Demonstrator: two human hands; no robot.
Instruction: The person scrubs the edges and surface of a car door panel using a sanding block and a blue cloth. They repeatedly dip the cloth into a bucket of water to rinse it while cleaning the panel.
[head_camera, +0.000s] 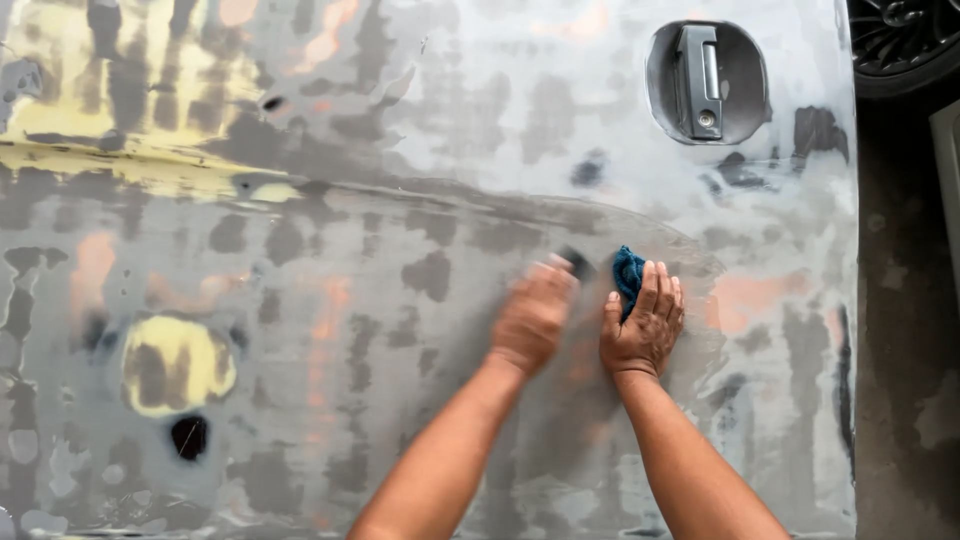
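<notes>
The right hand lies flat with fingers held together and stretched forward, pressing a blue cloth against the panel; the cloth bunches out from under the fingertips toward the left. Just beside it, the left hand is motion-blurred, its fingers curled over a small dark block at the fingertips; how tightly they grip it cannot be told. Both hands rest on a sanded car door panel, mottled grey with yellow filler patches and pinkish spots. A grey door handle sits in its round recess well above the hands. A dark wheel shows at the top right corner.
</notes>
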